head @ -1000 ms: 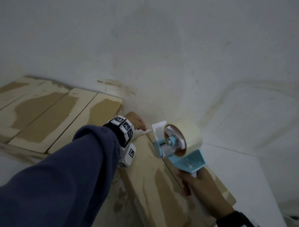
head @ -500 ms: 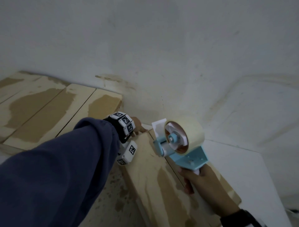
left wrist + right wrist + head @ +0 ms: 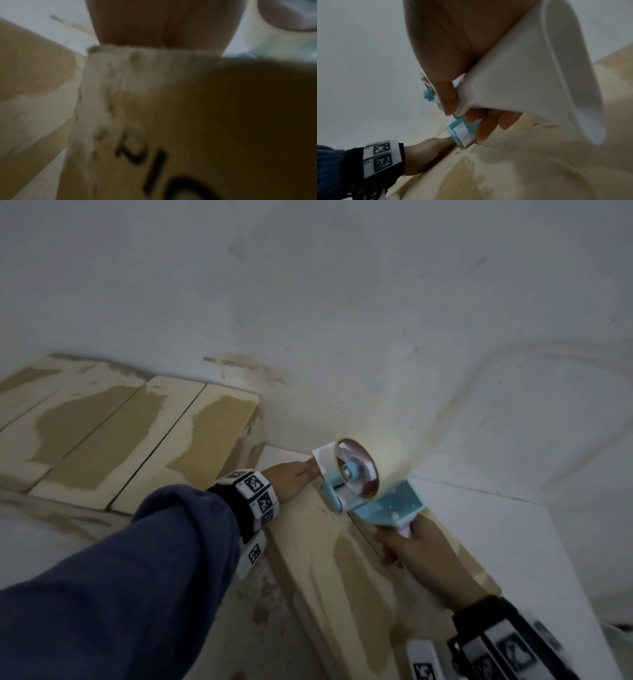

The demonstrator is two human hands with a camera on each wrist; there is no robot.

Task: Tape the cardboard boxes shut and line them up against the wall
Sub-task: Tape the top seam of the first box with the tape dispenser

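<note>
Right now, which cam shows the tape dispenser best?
Head: the whole tape dispenser shows, roll, blue frame and handle in the right hand. Right wrist shows only handle and blue parts; left wrist only a blurred corner.

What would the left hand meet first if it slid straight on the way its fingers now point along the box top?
Probably the tape dispenser: the left hand points right at its front, fingertips seemingly almost touching.

cardboard box (image 3: pixel 188 121) side | black marker, blurred | possibly "P10"
</note>
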